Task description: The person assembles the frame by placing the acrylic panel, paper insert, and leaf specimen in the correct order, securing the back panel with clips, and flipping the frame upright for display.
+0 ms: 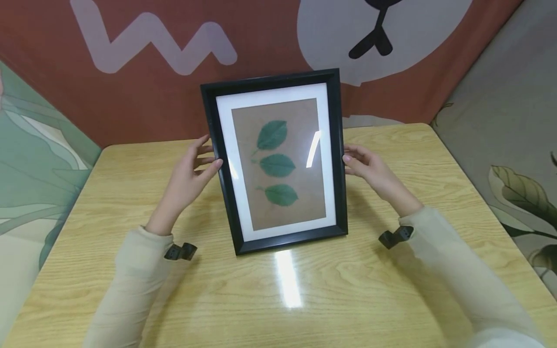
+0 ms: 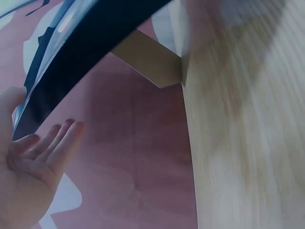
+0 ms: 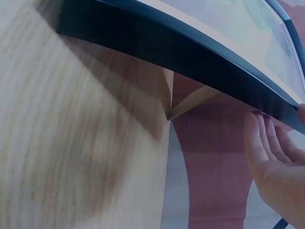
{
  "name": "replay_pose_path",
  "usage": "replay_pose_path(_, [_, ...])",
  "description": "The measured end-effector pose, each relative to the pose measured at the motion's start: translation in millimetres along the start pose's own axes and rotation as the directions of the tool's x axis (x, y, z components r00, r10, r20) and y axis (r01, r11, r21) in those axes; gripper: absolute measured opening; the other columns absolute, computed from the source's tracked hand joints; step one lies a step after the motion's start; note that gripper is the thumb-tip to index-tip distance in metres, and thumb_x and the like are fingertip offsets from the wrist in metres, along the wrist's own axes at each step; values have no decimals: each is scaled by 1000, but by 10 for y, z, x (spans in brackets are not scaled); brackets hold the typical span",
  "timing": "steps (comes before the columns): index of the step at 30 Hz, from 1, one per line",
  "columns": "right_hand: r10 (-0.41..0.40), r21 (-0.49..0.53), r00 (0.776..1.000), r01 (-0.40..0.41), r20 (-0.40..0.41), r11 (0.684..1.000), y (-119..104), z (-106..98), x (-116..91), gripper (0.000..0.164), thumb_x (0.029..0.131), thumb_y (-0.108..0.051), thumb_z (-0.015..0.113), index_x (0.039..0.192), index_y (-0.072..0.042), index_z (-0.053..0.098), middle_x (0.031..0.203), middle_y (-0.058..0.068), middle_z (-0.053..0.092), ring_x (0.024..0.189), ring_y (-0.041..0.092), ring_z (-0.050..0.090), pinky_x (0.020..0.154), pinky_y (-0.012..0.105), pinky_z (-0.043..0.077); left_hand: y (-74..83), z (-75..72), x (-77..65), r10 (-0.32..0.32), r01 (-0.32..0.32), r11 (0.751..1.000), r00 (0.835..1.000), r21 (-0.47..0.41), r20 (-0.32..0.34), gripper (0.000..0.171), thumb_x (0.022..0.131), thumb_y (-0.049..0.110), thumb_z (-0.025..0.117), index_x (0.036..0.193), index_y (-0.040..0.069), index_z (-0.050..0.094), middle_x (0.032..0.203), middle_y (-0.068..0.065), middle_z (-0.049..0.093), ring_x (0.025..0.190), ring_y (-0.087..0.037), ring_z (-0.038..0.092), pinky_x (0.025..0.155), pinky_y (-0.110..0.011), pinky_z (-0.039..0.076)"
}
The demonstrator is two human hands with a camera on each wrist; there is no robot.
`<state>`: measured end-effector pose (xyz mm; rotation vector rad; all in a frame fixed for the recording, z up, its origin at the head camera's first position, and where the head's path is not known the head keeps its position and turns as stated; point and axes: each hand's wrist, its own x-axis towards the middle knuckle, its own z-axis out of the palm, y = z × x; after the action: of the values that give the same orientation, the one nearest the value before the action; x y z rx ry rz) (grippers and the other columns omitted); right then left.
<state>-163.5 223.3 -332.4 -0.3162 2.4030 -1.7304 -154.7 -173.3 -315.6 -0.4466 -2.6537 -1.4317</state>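
A black picture frame (image 1: 341,203) stands on the table, leaning back, with a white mat around three green leaves (image 1: 277,165) on a brown ground. At its left edge my left hand (image 1: 184,181) has the thumb on the front rim and the fingers around the side. My right hand (image 1: 378,174) holds the opposite edge, its thumb near the front and fingers toward the back. Behind the frame, a brown support leg (image 2: 150,59) reaches down to the tabletop in the left wrist view. In the right wrist view, the fingertips (image 3: 255,121) lie just under the frame's side.
The light wood table (image 1: 339,299) has rounded far corners. A reddish cloth wall (image 1: 152,106) with white shapes rises right behind it, and leaf-patterned hangings (image 1: 500,121) flank the sides. Small black devices (image 1: 396,237) sit at both wrists.
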Motion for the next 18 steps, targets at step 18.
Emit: replay_pose_path(18, [-42, 137, 998, 48, -49, 989, -61, 3, 44, 55, 99, -20, 50, 142, 11, 33, 112, -13, 56, 100, -3, 59, 84, 13, 54, 1, 10, 9, -92, 104, 978, 993, -181, 73, 56, 100, 21, 48, 151, 9, 27, 134, -23, 50, 98, -1, 57, 77, -18, 58])
